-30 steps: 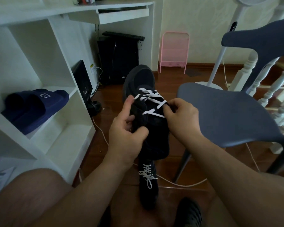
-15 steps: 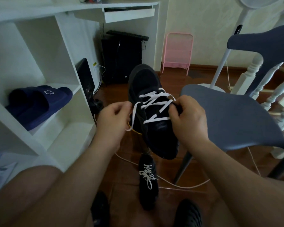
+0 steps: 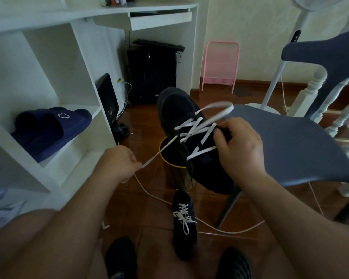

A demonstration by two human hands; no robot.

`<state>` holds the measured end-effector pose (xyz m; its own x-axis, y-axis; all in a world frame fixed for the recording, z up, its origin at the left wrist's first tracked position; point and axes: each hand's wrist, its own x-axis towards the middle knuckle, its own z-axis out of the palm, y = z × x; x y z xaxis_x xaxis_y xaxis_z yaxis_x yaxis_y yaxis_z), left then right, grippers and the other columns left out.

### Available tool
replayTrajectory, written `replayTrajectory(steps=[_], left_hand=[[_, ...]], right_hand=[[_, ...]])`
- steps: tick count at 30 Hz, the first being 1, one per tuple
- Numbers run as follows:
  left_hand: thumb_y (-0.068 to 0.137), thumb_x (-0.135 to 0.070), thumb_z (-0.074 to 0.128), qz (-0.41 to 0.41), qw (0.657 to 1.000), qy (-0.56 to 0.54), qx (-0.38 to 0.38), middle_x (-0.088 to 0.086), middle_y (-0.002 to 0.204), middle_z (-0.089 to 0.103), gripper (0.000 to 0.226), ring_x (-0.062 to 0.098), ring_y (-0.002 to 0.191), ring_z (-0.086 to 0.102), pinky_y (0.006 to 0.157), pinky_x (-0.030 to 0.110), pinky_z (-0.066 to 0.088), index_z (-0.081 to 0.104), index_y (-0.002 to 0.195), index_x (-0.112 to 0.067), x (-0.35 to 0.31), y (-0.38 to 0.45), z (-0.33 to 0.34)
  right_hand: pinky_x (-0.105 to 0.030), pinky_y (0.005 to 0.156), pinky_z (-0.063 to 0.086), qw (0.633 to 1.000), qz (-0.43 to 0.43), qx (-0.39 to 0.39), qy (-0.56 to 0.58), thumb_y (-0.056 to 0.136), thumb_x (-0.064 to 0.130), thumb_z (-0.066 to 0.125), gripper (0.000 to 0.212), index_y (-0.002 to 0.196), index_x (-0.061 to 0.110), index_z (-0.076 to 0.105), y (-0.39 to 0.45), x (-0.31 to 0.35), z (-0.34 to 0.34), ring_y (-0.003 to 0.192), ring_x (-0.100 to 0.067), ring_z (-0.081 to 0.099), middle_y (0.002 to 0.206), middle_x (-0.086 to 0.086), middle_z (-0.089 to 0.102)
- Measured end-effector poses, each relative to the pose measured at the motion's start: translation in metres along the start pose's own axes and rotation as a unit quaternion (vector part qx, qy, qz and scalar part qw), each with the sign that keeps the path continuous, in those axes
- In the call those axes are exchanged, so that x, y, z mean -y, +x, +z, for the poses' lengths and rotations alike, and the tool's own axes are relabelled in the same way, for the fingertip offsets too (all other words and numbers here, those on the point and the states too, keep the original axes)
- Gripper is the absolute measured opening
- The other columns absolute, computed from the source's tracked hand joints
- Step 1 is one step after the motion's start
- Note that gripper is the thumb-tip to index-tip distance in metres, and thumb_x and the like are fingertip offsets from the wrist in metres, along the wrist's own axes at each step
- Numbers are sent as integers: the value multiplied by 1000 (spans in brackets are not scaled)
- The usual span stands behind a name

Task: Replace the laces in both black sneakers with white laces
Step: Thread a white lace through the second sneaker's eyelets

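A black sneaker (image 3: 179, 109) hangs in mid-air in front of me, toe pointing away, with a white lace (image 3: 197, 135) crossed through its eyelets. My right hand (image 3: 238, 146) grips the sneaker at its right side by the upper eyelets. My left hand (image 3: 119, 164) pinches one end of the white lace, which runs taut from the sneaker down to the left. The other lace end loops up blurred above the shoe. A second black sneaker (image 3: 184, 224), fully laced in white, stands on the floor below.
A grey-blue chair (image 3: 290, 141) is close on the right. White shelves (image 3: 48, 117) with navy slippers (image 3: 48, 129) stand to the left. A yellow-rimmed bin (image 3: 169, 158) sits under the held shoe. A white cable (image 3: 220, 228) crosses the wooden floor.
My left hand has pulled the lace end out to the lower left, drawing it taut. The free end on the right has whipped upward. The sneaker shifted slightly right.
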<state>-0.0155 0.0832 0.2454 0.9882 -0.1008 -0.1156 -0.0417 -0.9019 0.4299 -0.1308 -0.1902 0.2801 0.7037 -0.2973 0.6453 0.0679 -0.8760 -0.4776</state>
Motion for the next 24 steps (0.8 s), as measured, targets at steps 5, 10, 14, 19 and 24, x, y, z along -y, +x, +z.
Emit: replayTrajectory(steps=[5, 10, 14, 19, 24], left_hand=[[97, -55, 65, 125, 961, -194, -155, -19, 94, 72, 31, -5, 82, 62, 71, 14, 45, 79, 110, -31, -34, -27, -4], [95, -47, 70, 211, 932, -266, -126, -14, 84, 72, 8, 3, 80, 66, 67, 23, 55, 73, 97, -40, -65, -55, 2], [96, -41, 72, 150, 919, -344, -117, -10, 86, 71, 7, 2, 80, 64, 68, 22, 51, 72, 96, -34, -69, -50, 13], [98, -40, 70, 118, 913, -383, -76, -8, 88, 75, 11, 5, 83, 70, 76, 30, 57, 75, 97, -31, -60, -38, 19], [103, -35, 64, 67, 897, -436, -13, -1, 84, 77, 20, 17, 84, 74, 78, 36, 58, 76, 92, -23, -52, -32, 12]], right_hand=[[-27, 59, 32, 1000, 2, -12, 0, 100, 24, 64, 19, 84, 15, 57, 0, 1, 4, 71, -12, 44, 82, 8, 50], [-34, 60, 37, 1000, 8, 8, 19, 101, 24, 61, 20, 84, 18, 55, -2, 8, 8, 70, -14, 48, 82, 6, 52], [-31, 62, 43, 999, -11, 6, 35, 101, 24, 65, 17, 87, 14, 62, -4, 10, 9, 72, -11, 50, 84, 5, 57], [-27, 78, 49, 998, -29, 25, 46, 102, 18, 63, 11, 109, 13, 70, -5, 11, 10, 89, -9, 59, 99, 3, 67], [-11, 80, 42, 998, -12, 39, 42, 100, 11, 62, 22, 115, 14, 76, -1, 12, 10, 88, -9, 59, 96, 0, 71]])
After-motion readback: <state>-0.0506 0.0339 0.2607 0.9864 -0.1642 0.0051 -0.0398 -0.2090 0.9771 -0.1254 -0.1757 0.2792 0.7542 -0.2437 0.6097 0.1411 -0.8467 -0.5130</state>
